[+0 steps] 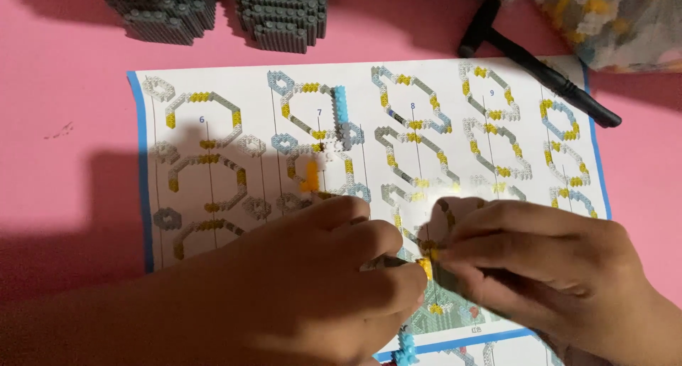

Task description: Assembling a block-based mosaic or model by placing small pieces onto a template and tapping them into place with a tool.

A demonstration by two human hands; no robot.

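Pink tabletop (57, 124) lies under a white instruction sheet (362, 74) with a blue border, printed with rows of grey, white and yellow brick diagrams. Near the sheet's lower edge the two hands meet. The left hand (312, 281) comes in from the lower left with its fingers curled, thumb and forefinger closed toward a small yellow brick (425, 266). The right hand (540, 259) comes in from the lower right, its fingertips (455, 256) pinched at the same brick, so both hands touch at that spot above the sheet; whether the brick is joined to a larger piece hidden under the fingers cannot be told. Loose pieces lie on the sheet above the hands: a light blue strip (341, 106) standing along a diagram, a small white piece (332, 144) just below it, and an orange piece (310, 175) near the left hand's knuckles. Another light blue piece (406, 352) shows at the bottom edge between the wrists. Two dark grey brick blocks (213, 14) sit at the top left, well apart from the hands. A black tool (533, 64) lies across the sheet's upper right corner, beside a clear bag (611, 21) of mixed bricks.
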